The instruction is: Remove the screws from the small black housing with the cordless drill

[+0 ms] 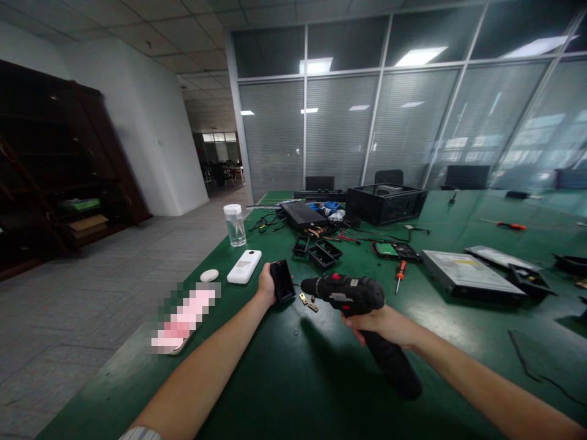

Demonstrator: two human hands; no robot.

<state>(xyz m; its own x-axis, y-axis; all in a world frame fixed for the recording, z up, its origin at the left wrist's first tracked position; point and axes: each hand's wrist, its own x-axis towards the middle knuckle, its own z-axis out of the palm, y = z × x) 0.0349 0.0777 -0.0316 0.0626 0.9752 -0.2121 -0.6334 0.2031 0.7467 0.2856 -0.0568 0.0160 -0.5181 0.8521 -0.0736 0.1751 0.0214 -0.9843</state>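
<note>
My right hand (372, 322) is wrapped round the grip of a black cordless drill (342, 292) with red details. The drill points left, and its bit reaches the side of a small black plastic housing (282, 281); whether it touches cannot be told. My left hand (266, 286) grips that housing by its left side and holds it tilted over the table, with its hollow side facing me. Below the drill's chuck lie a few small brass-coloured metal pieces (312, 307) on the green tabletop (275, 379).
Left of my hands are a white power bank (244, 266), a white oval case (210, 275), a pixelated phone (186, 321) and a bottle (235, 226). Behind are black frames (323, 253) and a black computer case (385, 205). An orange screwdriver (400, 275) and metal drive (472, 275) lie right.
</note>
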